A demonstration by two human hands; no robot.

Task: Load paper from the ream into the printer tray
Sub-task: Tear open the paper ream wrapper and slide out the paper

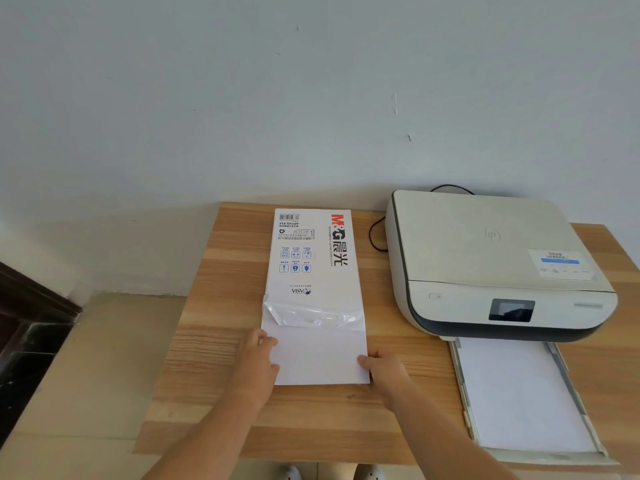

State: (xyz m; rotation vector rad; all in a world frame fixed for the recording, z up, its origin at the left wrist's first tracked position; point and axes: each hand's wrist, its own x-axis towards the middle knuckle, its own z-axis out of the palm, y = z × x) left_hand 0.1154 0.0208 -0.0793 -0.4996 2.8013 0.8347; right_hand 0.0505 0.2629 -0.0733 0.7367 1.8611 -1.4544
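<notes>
A ream of paper (313, 268) lay lengthwise on the wooden desk (221, 282), left of the printer (485, 265), its printed wrapper torn open at the near end, where crumpled shiny wrapping (311, 315) was folded back. From that opening a stack of white sheets (318, 358) stuck out toward the person, flat on the desk. The left hand (258, 367) gripped the left edge of those sheets, thumb lying on top of the paper and the fingers curled at the side. The right hand (384, 370) gripped the right edge near the front corner, its thumb on the top sheet and the rest of the fingers hidden beside or beneath the stack. Both bare forearms reached in from the lower edge of the view. The printer, cream with a dark band around its base, sat at the right of the desk with its lid shut and a small dark screen (512, 310) on its front panel; a black cable (375, 233) looped behind it against the pale wall. Its paper tray (462, 386) stood pulled out toward the person, with white paper (519, 393) already lying flat inside it. The tray was well apart from the ream and from both hands.
</notes>
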